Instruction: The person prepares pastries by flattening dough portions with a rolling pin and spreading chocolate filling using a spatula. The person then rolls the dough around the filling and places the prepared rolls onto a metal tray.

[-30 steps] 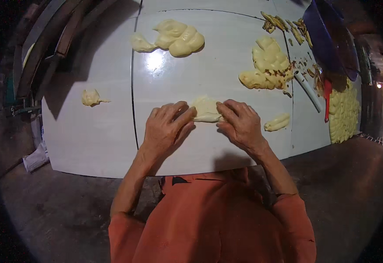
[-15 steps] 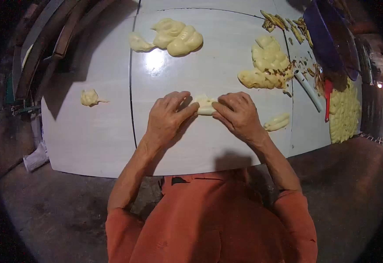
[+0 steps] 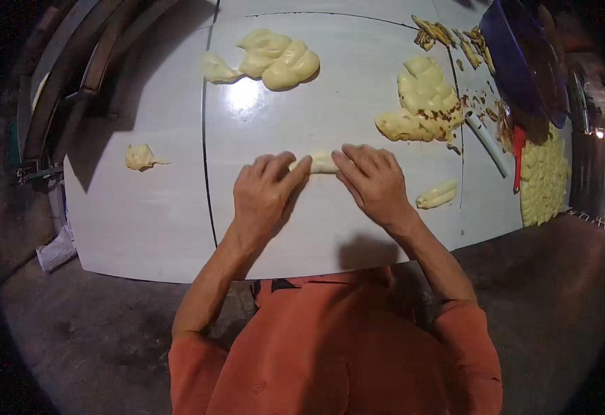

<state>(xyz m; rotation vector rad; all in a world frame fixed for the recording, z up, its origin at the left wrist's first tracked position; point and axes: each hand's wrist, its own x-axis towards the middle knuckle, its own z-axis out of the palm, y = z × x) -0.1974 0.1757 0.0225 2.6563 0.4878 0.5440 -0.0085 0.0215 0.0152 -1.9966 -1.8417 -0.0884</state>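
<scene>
A short pale roll of dough lies crosswise on the white tabletop, in front of me. At its left end, my left hand is closed, with fingers and thumb around the dough. My right hand grips the opposite end, its fingers bent over it. Only the middle of the roll shows; my fingers hide both ends. Another finished-looking dough roll rests to the right of my right hand. Off to the left sits a small scrap of dough.
A large dough mass lies at the far middle. Farther right are dough spotted with brown bits, browned strips, a pale tube, a red-handled tool, a purple basin and a yellow dough sheet along the edge.
The dough between my hands has gone from a partly folded piece with a loose flap to a rounder, closed roll. It sits slightly farther from me.
</scene>
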